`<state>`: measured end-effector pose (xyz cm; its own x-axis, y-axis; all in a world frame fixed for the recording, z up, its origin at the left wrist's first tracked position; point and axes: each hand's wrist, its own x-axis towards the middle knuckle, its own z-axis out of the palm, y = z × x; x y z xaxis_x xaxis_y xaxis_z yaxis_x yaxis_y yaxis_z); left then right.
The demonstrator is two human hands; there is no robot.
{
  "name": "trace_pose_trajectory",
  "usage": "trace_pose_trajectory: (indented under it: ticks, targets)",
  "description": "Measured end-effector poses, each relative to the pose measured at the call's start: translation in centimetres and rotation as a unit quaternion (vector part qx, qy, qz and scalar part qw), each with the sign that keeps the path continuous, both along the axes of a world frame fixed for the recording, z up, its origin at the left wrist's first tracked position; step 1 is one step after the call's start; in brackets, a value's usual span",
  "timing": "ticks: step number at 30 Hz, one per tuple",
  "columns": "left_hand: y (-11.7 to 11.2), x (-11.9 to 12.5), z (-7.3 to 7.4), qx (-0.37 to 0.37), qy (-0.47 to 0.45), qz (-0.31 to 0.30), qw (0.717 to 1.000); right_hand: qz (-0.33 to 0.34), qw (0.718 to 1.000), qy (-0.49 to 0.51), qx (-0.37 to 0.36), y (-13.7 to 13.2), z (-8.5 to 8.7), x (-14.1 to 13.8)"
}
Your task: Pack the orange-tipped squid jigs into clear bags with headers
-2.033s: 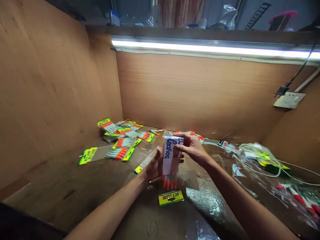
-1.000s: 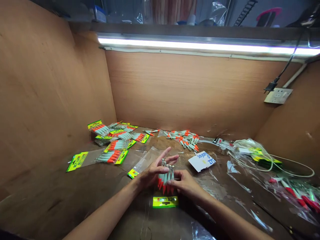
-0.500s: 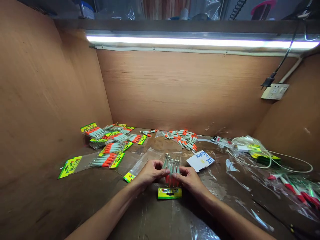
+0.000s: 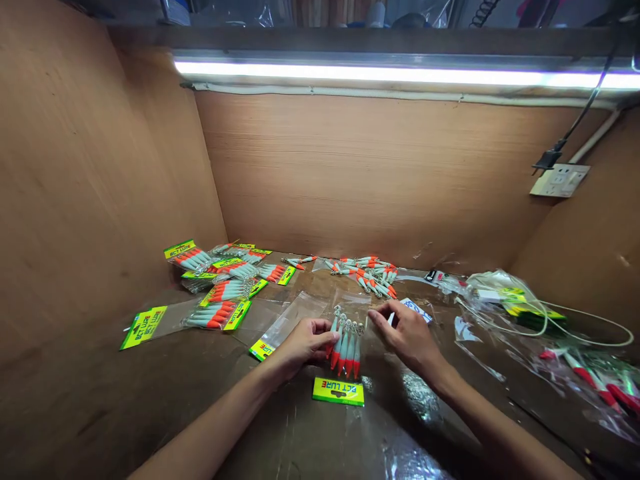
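Observation:
In front of me lies a clear plastic bag (image 4: 353, 299) with a yellow-green BCT LURE header (image 4: 339, 391), which faces me upside down. Inside it, several pale lures (image 4: 344, 350) with orange tips lie side by side, tips toward the header and wire hooks at the far end. My left hand (image 4: 310, 343) pinches the bag and outermost lure at the left edge. At the bag's upper right edge is my right hand (image 4: 407, 333), fingers curled with the fingertips close together; whether they grip the film is unclear. Partly behind it sits a white card (image 4: 417, 311) with blue handwriting.
Packed lure bags (image 4: 227, 290) are piled at left, with a flat header bag (image 4: 145, 327) in front. Another header bag (image 4: 287, 327) lies beside my left hand. Loose lures (image 4: 370, 272) lie at the back. White cord (image 4: 595, 320) and red-white lures (image 4: 590, 380) are at right.
My right hand has left the lures and moved up and right to the bag's edge, partly covering the white card. The lures now lie flatter and fanned out. My left hand stays at the left edge.

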<state>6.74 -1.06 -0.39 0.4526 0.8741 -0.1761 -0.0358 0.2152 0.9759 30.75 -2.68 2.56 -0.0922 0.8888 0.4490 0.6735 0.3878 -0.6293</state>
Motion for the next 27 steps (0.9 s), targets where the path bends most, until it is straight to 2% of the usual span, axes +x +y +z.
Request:
trace_pose_trajectory:
  ticks: [3, 5, 11, 17, 20, 24, 27]
  targets:
    - [-0.3, 0.2, 0.1, 0.012, 0.017, -0.013, 1.0, 0.055, 0.995, -0.028, 0.076, -0.3, 1.1, 0.1]
    - [-0.4, 0.4, 0.0, 0.033, 0.032, -0.021, 0.999, 0.093, 0.99, -0.047, 0.097, -0.5, 1.4, -0.3]
    - [-0.7, 1.0, -0.1, 0.104, 0.057, -0.031, 0.992, 0.12, 0.99, -0.061, 0.042, -0.8, 2.0, -0.9]
    - [-1.4, 1.5, 0.5, 0.159, 0.067, -0.057, 0.983, 0.132, 0.988, -0.058, 0.05, -1.4, 2.4, -1.2]
    - [-1.4, 1.7, 0.2, 0.157, 0.043, -0.056, 0.985, 0.126, 0.989, -0.045, 0.056, -1.4, 2.1, -1.4]
    - [-1.0, 1.7, -0.7, 0.12, 0.009, 0.002, 0.993, 0.109, 0.992, -0.023, 0.05, -1.3, 1.7, -1.4]
    - [-0.8, 1.6, -1.2, 0.109, 0.012, -0.004, 0.994, 0.118, 0.992, -0.013, 0.036, -1.2, 1.6, -1.3]
